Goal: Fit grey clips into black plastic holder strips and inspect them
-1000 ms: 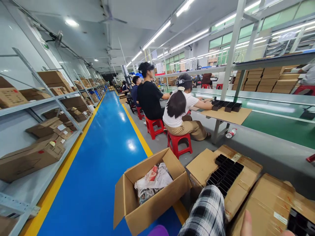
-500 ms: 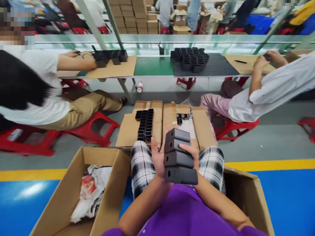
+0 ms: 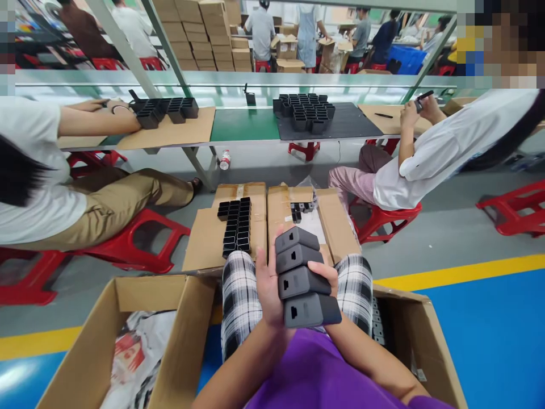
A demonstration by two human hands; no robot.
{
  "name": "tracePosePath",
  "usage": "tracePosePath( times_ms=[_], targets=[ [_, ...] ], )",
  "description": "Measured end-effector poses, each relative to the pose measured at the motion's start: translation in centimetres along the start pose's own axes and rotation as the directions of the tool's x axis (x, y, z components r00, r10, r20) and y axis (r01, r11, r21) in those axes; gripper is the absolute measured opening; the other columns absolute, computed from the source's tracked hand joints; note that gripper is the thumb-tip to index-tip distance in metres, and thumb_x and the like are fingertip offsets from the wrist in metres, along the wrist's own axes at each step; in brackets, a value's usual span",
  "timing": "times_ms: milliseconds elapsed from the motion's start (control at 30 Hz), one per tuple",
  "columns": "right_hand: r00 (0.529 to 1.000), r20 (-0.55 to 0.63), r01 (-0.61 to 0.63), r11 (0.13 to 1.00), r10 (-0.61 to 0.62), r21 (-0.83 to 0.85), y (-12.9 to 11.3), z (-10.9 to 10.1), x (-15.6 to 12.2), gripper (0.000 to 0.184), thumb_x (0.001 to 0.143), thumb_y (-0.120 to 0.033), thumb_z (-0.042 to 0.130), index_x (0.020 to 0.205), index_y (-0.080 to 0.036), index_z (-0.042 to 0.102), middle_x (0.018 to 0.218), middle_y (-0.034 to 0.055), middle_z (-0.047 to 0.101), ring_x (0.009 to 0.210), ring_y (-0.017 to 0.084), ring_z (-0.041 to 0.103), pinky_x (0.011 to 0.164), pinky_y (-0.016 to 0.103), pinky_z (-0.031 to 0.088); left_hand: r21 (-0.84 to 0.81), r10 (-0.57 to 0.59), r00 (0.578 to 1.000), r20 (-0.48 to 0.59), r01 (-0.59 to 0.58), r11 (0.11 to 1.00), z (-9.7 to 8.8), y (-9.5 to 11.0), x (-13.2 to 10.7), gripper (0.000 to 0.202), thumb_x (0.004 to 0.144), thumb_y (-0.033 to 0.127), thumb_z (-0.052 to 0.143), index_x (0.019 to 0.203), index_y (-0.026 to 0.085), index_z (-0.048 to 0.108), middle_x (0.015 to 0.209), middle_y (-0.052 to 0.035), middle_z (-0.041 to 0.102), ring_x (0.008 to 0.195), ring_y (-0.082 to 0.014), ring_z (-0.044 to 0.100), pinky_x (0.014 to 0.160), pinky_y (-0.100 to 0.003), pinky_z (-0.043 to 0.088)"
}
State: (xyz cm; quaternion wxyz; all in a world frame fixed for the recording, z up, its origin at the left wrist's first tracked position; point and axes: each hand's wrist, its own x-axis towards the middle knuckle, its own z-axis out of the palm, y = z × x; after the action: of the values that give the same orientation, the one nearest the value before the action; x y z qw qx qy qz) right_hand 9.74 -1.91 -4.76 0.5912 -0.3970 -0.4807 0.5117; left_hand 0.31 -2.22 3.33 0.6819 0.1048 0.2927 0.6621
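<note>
Several black plastic housings (image 3: 304, 278) lie against one another in a slanting row above my lap, each with a small cut-out in the face turned toward me. My left hand (image 3: 269, 292) supports the row from the left, its thumb raised and part of its fingers hidden behind the housings. From the right, my right hand (image 3: 328, 274) grips the row, with a finger or thumb laid over the edge between two housings. Beyond my knees, a block of black open-topped housings (image 3: 238, 227) stands on a cardboard box (image 3: 200, 238), with smaller black pieces (image 3: 300, 210) to its right.
An open carton (image 3: 102, 335) holding crumpled bags (image 3: 131, 358) stands at my left. Another carton (image 3: 430, 341) at my right has grey parts inside. Co-workers sit on red stools (image 3: 140, 244) at both sides, along a bench (image 3: 244, 126) bearing black housings (image 3: 306, 111).
The view has shifted to the right and tilted slightly. Both hands still hold the row of housings, whose cut-out faces now show more fully. The co-worker on the right has raised a dark piece.
</note>
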Motion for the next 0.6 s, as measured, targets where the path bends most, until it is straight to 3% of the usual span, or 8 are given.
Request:
tracePosePath(
  times_ms=[100, 233, 300, 367, 400, 467, 533, 600],
  targets=[
    [0.994, -0.033, 0.109, 0.994, -0.108, 0.028, -0.4, 0.0, -0.2, 0.035, 0.073, -0.056, 0.077, 0.1, -0.035, 0.073, 0.11, 0.0039, 0.069, 0.105, 0.028, 0.069, 0.098, 0.048, 0.056, -0.004, 0.008, 0.999, -0.032, -0.008, 1.0, 1.0, 0.0, -0.1, 0.051, 0.086, 0.067, 0.061, 0.119, 0.028, 0.067, 0.12, -0.0061, 0.073, 0.117, -0.0287, 0.066, 0.094, -0.047, 0.057],
    [0.98, -0.129, 0.166, 0.981, -0.152, 0.104, -1.4, 1.2, 0.0, 0.026, 0.077, -0.046, 0.074, 0.098, -0.032, 0.071, 0.098, 0.0024, 0.073, 0.089, 0.024, 0.071, 0.084, 0.041, 0.061, 0.048, 0.027, 0.997, -0.072, -0.023, 0.999, 1.7, -0.2, -0.9, 0.053, 0.082, 0.067, 0.067, 0.118, 0.028, 0.062, 0.104, -0.004, 0.074, 0.11, -0.0285, 0.069, 0.093, -0.046, 0.057],
    [0.979, -0.178, 0.142, 0.957, -0.098, 0.252, -2.3, 1.7, 0.4, 0.022, 0.079, -0.042, 0.071, 0.098, -0.032, 0.068, 0.096, 0.0008, 0.075, 0.083, 0.022, 0.073, 0.074, 0.036, 0.061, 0.138, 0.097, 0.994, -0.05, -0.09, 0.986, 1.1, -0.3, -1.2, 0.058, 0.083, 0.072, 0.063, 0.123, 0.03, 0.059, 0.11, -0.0044, 0.073, 0.11, -0.0281, 0.069, 0.094, -0.045, 0.057],
    [0.993, -0.119, 0.034, 0.889, 0.024, 0.457, -3.4, 1.8, 0.8, 0.02, 0.086, -0.043, 0.064, 0.103, -0.033, 0.067, 0.1, 0.0008, 0.077, 0.088, 0.022, 0.074, 0.072, 0.035, 0.061, 0.291, 0.222, 0.97, 0.1, -0.242, 0.926, -0.2, 0.1, -1.4, 0.065, 0.079, 0.074, 0.066, 0.127, 0.032, 0.056, 0.128, -0.0071, 0.068, 0.12, -0.0293, 0.066, 0.099, -0.045, 0.055],
    [0.996, -0.037, -0.05, 0.839, 0.083, 0.542, -4.0, 1.6, 0.9, 0.021, 0.089, -0.045, 0.059, 0.104, -0.033, 0.067, 0.103, 0.0013, 0.077, 0.092, 0.023, 0.075, 0.073, 0.035, 0.061, 0.375, 0.28, 0.934, 0.221, -0.347, 0.86, -0.8, 0.6, -1.4, 0.071, 0.074, 0.073, 0.072, 0.129, 0.032, 0.055, 0.137, -0.0088, 0.064, 0.127, -0.0309, 0.062, 0.103, -0.045, 0.053],
    [0.976, 0.146, -0.216, 0.77, 0.161, 0.6, -4.9, 1.2, 1.1, 0.028, 0.094, -0.049, 0.049, 0.106, -0.032, 0.068, 0.104, 0.0027, 0.078, 0.096, 0.023, 0.075, 0.077, 0.038, 0.061, 0.516, 0.318, 0.823, 0.47, -0.549, 0.658, -1.9, 2.0, -1.2, 0.087, 0.064, 0.065, 0.086, 0.138, 0.033, 0.052, 0.152, -0.0118, 0.052, 0.141, -0.0344, 0.05, 0.112, -0.048, 0.046],
    [0.948, 0.265, -0.294, 0.796, 0.173, 0.53, -5.3, 0.9, 1.2, 0.036, 0.097, -0.052, 0.041, 0.105, -0.03, 0.069, 0.096, 0.0038, 0.078, 0.086, 0.022, 0.075, 0.075, 0.039, 0.061, 0.571, 0.291, 0.72, 0.63, -0.684, 0.454, -2.4, 3.7, -0.8, 0.097, 0.062, 0.058, 0.09, 0.146, 0.034, 0.046, 0.157, -0.0137, 0.047, 0.148, -0.0365, 0.042, 0.119, -0.053, 0.038],
    [0.94, 0.299, -0.28, 0.875, 0.166, 0.394, -5.1, 0.8, 1.4, 0.043, 0.1, -0.052, 0.034, 0.107, -0.028, 0.069, 0.087, 0.0037, 0.077, 0.075, 0.021, 0.073, 0.073, 0.039, 0.06, 0.571, 0.249, 0.647, 0.72, -0.757, 0.317, -2.2, 5.1, -0.5, 0.095, 0.066, 0.054, 0.089, 0.148, 0.032, 0.045, 0.151, -0.0144, 0.053, 0.145, -0.037, 0.045, 0.123, -0.059, 0.032]
  ],
)
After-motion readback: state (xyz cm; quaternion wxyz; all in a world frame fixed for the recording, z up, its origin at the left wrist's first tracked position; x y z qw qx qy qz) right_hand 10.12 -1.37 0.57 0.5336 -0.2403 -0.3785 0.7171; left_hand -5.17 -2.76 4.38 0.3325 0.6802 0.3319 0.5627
